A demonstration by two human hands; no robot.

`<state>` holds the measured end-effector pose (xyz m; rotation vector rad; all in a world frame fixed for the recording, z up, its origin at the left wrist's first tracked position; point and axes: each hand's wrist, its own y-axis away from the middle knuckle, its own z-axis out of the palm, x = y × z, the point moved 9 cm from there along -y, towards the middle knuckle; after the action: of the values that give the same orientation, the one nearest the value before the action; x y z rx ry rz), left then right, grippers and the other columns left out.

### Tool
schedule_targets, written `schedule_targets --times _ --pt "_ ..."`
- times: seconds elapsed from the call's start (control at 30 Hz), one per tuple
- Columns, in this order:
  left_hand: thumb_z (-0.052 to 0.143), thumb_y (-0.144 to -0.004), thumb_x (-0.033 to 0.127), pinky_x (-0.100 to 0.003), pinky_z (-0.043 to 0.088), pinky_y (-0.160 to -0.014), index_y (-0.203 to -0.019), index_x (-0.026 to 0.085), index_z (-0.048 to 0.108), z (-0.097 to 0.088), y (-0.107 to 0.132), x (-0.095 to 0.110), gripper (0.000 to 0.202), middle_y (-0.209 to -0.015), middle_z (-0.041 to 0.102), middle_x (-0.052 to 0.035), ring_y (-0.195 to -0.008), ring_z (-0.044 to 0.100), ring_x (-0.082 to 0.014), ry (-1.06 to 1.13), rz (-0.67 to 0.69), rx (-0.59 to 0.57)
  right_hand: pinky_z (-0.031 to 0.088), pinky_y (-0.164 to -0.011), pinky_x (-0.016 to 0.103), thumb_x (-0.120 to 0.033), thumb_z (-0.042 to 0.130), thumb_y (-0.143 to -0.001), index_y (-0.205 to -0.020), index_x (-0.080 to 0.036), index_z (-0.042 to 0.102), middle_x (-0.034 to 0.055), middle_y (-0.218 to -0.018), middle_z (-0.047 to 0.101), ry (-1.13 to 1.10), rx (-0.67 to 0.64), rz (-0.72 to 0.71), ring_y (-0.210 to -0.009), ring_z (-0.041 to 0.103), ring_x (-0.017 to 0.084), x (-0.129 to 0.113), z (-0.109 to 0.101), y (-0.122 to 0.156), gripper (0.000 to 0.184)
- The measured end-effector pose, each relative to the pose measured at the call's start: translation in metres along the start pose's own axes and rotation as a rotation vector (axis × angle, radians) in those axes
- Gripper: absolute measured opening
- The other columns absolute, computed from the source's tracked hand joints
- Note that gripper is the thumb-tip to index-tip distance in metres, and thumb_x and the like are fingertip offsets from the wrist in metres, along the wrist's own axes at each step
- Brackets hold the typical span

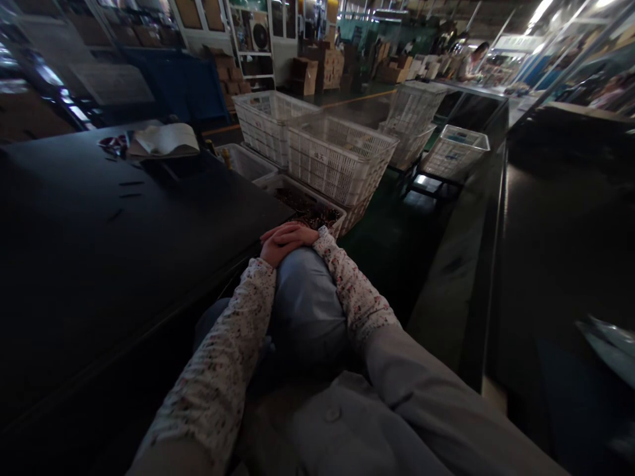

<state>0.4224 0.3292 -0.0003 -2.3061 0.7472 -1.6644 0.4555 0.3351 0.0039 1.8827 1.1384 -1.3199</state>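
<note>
My two hands rest clasped on my raised knee, which is covered in light blue trousers [305, 304]. My left hand [275, 250] lies underneath with its fingers curled over the knee. My right hand [292, 233] lies on top of it, fingers folded across. Nothing shows between them. Both forearms wear flowered sleeve covers. Just beyond the hands stands a low white crate [327, 205] filled with small dark parts.
A dark table [99, 251] runs along my left, with a white folded cloth [166, 140] and small items at its far end. Several white lattice baskets [340, 158] stand ahead. A dark conveyor [560, 238] runs on my right. A person works far back [471, 63].
</note>
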Motion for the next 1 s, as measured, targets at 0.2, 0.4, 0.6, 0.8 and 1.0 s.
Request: schedule_targets --times 0.2,0.4,0.6,0.8,1.0 --pt "0.068 -0.074 0.044 -0.042 0.037 -0.109 -0.114 0.016 0.064 0.000 0.000 -0.002 0.049 -0.126 0.056 -0.0098 -0.122 0.049 -0.0260 -0.016 0.002 0.001 0.042 -0.101 0.020 -0.024 0.045 -0.091 -0.126 0.000 0.052 0.0136 -0.123 0.051 -0.029 0.004 0.033 -0.109 0.053 0.008 -0.001 0.001 0.001 0.042" --pt "0.069 -0.071 0.046 -0.042 0.036 -0.109 -0.113 0.014 0.064 -0.001 0.000 -0.002 0.052 -0.127 0.055 -0.0109 -0.122 0.049 -0.0272 0.004 -0.025 0.007 0.042 -0.102 0.019 -0.025 0.047 -0.091 -0.123 0.001 0.053 0.0142 -0.122 0.051 -0.059 -0.002 0.045 -0.111 0.052 0.009 0.000 0.002 0.000 0.041" --pt "0.068 -0.071 0.046 -0.040 0.036 -0.109 -0.112 0.016 0.064 0.000 0.000 -0.002 0.051 -0.126 0.056 -0.0095 -0.122 0.049 -0.0259 0.013 -0.016 0.016 0.032 -0.114 0.019 -0.013 0.042 -0.091 -0.125 0.001 0.050 0.0133 -0.129 0.047 -0.072 0.063 0.090 -0.126 0.042 0.007 0.000 0.001 -0.002 0.038" --pt "0.068 -0.071 0.047 -0.040 0.036 -0.109 -0.113 0.017 0.065 0.000 0.000 -0.005 0.052 -0.127 0.056 -0.0091 -0.122 0.049 -0.0260 0.015 -0.025 0.014 0.028 -0.116 0.020 -0.007 0.040 -0.090 -0.123 0.003 0.050 0.0117 -0.126 0.049 -0.039 0.107 0.090 -0.127 0.039 0.006 -0.004 -0.003 0.000 0.036" --pt "0.067 -0.072 0.047 -0.039 0.036 -0.109 -0.113 0.016 0.065 -0.001 0.000 -0.001 0.051 -0.127 0.056 -0.0093 -0.122 0.049 -0.0252 -0.006 -0.015 0.008 0.031 -0.112 0.017 -0.010 0.042 -0.091 -0.121 0.001 0.053 0.0113 -0.125 0.050 -0.076 0.084 0.099 -0.124 0.042 0.006 -0.011 0.001 0.003 0.035"
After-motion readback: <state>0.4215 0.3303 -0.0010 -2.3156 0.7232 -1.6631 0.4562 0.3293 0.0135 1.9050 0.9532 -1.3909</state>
